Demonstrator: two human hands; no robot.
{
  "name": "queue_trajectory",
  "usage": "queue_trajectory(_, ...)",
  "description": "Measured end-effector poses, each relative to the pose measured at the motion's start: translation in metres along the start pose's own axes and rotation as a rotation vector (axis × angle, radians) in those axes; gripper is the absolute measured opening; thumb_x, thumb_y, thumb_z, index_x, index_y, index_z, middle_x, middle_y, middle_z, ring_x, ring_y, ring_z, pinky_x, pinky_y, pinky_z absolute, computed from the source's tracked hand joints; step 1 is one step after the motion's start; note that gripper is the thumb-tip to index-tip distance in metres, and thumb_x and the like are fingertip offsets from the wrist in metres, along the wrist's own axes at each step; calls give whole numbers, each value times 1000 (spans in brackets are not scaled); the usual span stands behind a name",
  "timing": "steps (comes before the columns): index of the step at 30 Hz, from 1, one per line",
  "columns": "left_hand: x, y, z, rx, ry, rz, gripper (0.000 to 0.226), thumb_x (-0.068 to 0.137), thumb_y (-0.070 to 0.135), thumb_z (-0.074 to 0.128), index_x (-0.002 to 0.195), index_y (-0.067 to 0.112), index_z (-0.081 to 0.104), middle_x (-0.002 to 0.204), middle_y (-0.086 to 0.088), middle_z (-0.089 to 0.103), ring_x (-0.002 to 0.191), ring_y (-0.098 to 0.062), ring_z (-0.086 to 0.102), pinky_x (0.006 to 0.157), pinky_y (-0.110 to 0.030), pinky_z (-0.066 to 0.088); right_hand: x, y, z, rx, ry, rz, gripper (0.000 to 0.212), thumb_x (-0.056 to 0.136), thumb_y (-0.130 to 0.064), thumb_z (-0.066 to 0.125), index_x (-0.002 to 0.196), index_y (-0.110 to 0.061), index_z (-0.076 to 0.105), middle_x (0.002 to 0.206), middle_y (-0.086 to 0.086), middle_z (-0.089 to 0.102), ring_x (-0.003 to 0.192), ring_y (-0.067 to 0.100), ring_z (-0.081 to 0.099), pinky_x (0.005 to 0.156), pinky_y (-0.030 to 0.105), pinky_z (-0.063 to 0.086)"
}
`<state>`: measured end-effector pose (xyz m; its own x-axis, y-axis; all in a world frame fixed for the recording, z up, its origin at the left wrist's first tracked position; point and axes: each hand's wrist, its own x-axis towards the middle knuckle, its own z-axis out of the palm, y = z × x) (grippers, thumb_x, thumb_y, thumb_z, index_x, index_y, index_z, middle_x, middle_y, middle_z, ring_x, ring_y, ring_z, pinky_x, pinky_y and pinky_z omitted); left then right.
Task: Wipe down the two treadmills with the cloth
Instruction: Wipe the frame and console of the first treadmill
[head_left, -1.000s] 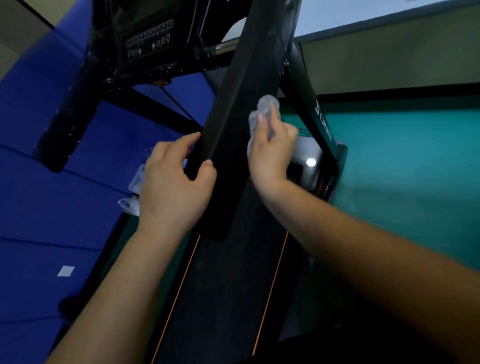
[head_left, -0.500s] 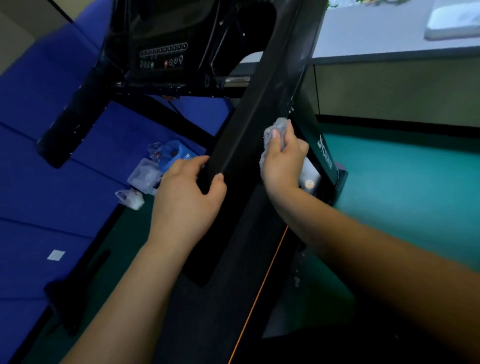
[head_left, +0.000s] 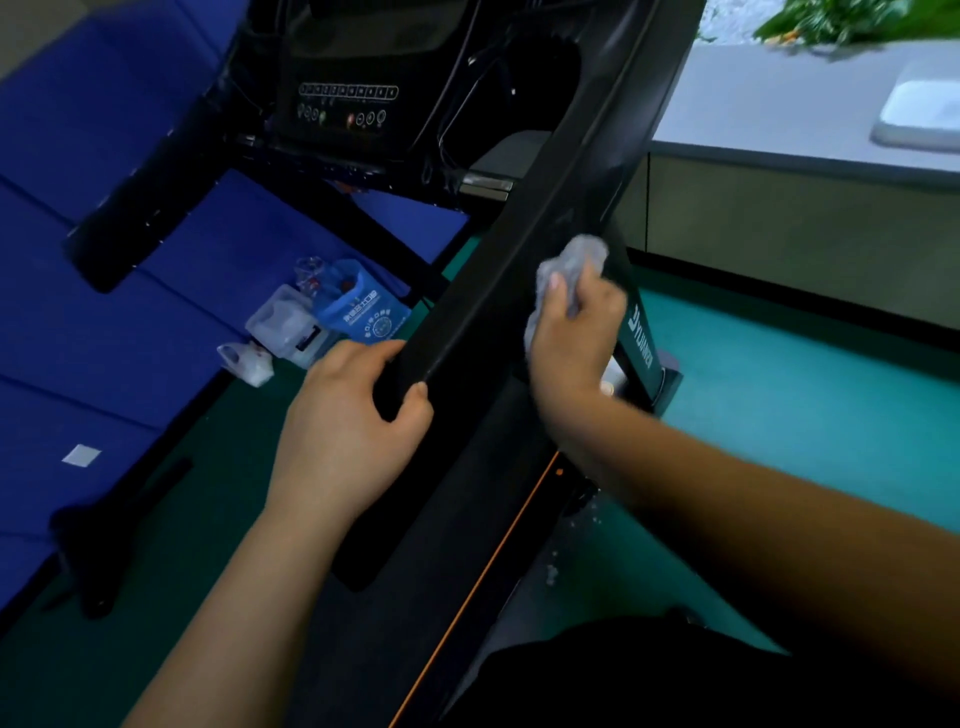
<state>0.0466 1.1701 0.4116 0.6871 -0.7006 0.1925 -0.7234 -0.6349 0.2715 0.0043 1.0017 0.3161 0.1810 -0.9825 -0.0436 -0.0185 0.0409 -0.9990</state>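
wiping down a black treadmill (head_left: 467, 519) standing on a teal floor (head_left: 779, 395) beside blue mats (head_left: 104, 338). gripping the blunt near end of the padded handrail (head_left: 509, 260) with the left hand (head_left: 343, 436), curling the fingers over the far edge and hooking the thumb round the near face. pressing a crumpled grey cloth (head_left: 574, 262) against the right side of that same handrail with the right hand (head_left: 576, 343), bunching the fingers round the cloth and laying the thumb across it. showing the handrail as a long matte black bar with a raised seam down its length and a dull sheen near the top. lying on a steep diagonal, pointing from its rounded end at centre frame up and away to the upper right, passing to the right of the button-studded console (head_left: 343, 104). keeping the cloth about midway along the bar, just above the left hand's grip and touching the dark upright behind it. framing the dark belt below with a thin orange stripe (head_left: 487, 572) running roughly parallel to the bar. leaving a blue bag (head_left: 358, 312) and clear plastic packets (head_left: 283, 325) on the floor at the left, and a grey ledge (head_left: 779, 114) with a white pad (head_left: 919, 114) at the upper right.
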Motion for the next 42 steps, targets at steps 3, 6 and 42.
queue_trajectory(3,0,0,-1,1,3,8,43,83,41,54,123,27,60,101,17,48,98,-6,47,82,-26,36,-18,4,-2,37,-19,5,38,97,-16,51,132,-1,51,111,8,39,80,-2,42,77,-5,29)
queue_trajectory(6,0,2,-2,13,-17,-1,42,85,41,54,125,28,59,102,18,48,99,-4,45,83,-26,35,26,-12,-8,32,-13,20,41,98,-15,50,138,-3,47,110,4,34,80,0,40,73,-9,27)
queue_trajectory(42,-1,-1,-2,9,-2,9,46,85,38,56,129,24,57,103,17,48,99,-2,44,84,-24,35,52,17,-4,130,-77,144,30,99,-23,49,108,3,61,106,21,61,84,15,57,66,9,44)
